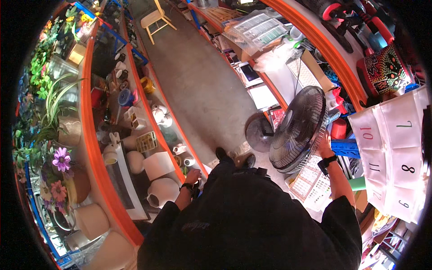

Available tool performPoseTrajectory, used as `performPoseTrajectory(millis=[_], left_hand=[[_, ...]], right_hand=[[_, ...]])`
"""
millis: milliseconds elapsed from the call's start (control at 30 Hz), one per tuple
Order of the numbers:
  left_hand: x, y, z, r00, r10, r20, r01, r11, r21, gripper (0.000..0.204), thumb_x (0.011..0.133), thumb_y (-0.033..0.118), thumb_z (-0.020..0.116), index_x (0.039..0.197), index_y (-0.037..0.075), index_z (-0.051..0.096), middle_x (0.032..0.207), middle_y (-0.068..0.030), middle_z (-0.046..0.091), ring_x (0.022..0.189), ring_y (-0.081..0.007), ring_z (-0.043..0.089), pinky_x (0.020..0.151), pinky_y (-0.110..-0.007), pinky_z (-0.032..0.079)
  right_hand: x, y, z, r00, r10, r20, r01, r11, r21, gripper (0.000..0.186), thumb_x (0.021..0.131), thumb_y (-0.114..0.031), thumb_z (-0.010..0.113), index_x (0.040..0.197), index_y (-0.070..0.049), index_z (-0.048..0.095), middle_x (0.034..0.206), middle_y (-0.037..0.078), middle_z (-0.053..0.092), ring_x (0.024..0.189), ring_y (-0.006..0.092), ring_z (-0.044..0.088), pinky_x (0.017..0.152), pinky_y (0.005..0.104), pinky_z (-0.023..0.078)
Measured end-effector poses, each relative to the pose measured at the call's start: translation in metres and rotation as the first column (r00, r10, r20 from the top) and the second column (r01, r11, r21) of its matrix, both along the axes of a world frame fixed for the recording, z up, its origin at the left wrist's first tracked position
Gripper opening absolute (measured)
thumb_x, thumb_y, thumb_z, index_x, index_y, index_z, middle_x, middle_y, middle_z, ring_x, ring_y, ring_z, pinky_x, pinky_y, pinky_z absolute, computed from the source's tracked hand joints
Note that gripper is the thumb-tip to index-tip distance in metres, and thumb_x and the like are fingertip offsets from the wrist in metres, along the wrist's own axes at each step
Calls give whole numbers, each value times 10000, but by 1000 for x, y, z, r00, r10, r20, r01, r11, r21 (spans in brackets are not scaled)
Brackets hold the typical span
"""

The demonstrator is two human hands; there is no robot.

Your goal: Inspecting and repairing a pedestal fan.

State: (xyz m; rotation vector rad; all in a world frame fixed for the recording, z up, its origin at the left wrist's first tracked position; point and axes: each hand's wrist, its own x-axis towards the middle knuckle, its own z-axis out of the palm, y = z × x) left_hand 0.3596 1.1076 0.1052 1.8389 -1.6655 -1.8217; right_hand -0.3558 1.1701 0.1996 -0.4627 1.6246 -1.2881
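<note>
Right hand [322, 147] set against the wire cage of a black fan [298, 130], left hand [193, 176] well apart from it, the person stands in an aisle between shelves. I can't tell whether the right fingers are closed on the cage; the left hand looks curled, though what it holds, if anything, is too small to make out.

The fan is tilted at the foot of the right-hand shelving, its dark round base [258, 133] just beyond the cage. Printed white sheets [310, 183] lie on the near side of the fan, and a red cup [338, 129] is just to its right. Farther right of the fan hangs a pale panel of pockets [390, 155].

Left of the fan runs bare concrete floor [189, 85], grey-brown and smooth, faintly mottled. Well beyond the fan, on that floor, is a pale wooden chair [156, 20]. Across the aisle, left of the fan, orange-beamed shelving [92, 135] carries white vases [163, 192], with artificial-looking greenery [42, 76] and a purple flower [61, 159] along its outer side.
</note>
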Motion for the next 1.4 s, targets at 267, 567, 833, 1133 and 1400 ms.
performPoseTrajectory(millis=[267, 567, 833, 1133, 1400], left_hand=[[3, 11, -1, 956, 281, 86, -293, 931, 218, 296, 925, 208, 510, 971, -59, 629, 877, -150, 668, 758, -249, 671, 686, -361, 567], [54, 62, -40, 995, 21, 95, -4, 985, -175, 224, 944, 204, 522, 853, 15, 601, 799, -62, 631, 700, -193, 640, 627, -328, 524], [25, 68, -36, 929, 336, 156, -368, 880, 300, 367, 964, 283, 519, 1152, -29, 562, 1023, -147, 675, 840, -242, 691, 702, -367, 559], [42, 88, -99, 969, 240, 59, -243, 968, 58, 237, 901, 220, 585, 933, -9, 636, 905, -184, 679, 865, -324, 674, 769, -436, 543], [47, 77, -129, 992, -129, -7, 126, 978, -167, 311, 967, 267, 496, 1004, -15, 620, 920, -126, 633, 857, -256, 656, 723, -404, 570]], right_hand=[[58, -32, 16, 126, 528, -840, -489, 770, 410, 650, 655, -381, 738, 1212, -78, 592, 1056, 149, 620, 1026, 359, 574, 902, 486, 443], [109, -55, 92, -254, 411, -876, -559, 676, 480, 468, 763, -313, 610, 1180, -103, 639, 1082, 51, 687, 1012, 277, 623, 902, 381, 484], [160, -57, 129, 40, 376, -926, -500, 810, 307, 500, 655, -280, 734, 1102, -78, 636, 882, 121, 660, 847, 320, 611, 797, 433, 482], [172, -44, 98, 384, 305, -872, -498, 863, 82, 603, 604, -269, 813, 1128, -85, 579, 1005, 131, 597, 960, 371, 578, 850, 499, 445], [136, -33, 30, 456, 378, -805, -494, 861, 125, 599, 711, -353, 740, 1237, -120, 571, 1162, 103, 617, 1076, 326, 568, 944, 513, 420]])
